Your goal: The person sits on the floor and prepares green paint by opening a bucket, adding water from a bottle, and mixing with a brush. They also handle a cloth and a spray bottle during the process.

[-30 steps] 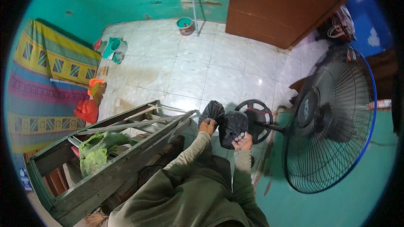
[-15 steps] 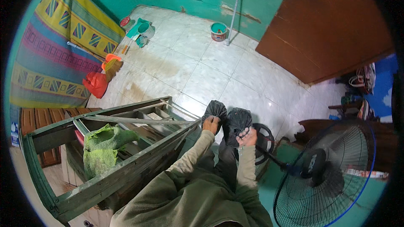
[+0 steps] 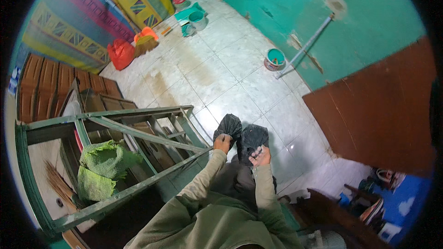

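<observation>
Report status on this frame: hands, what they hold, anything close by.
Left hand and right hand both gripping dark cloth, held above the white tile floor. Green wooden frame close on the left.

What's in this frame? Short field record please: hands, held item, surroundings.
left hand: grips the top of a dark plastic bag
right hand: grips a second dark bag, beside the first
bags: bunched, side by side, touching; contents hidden
ladder: green, wooden, to the person's left, with a green sack under its rails
floor: pale tiles, stained
small bucket: teal, by the green wall, next to a leaning pole
red bag: near the patterned cloth
door: brown, at right
</observation>
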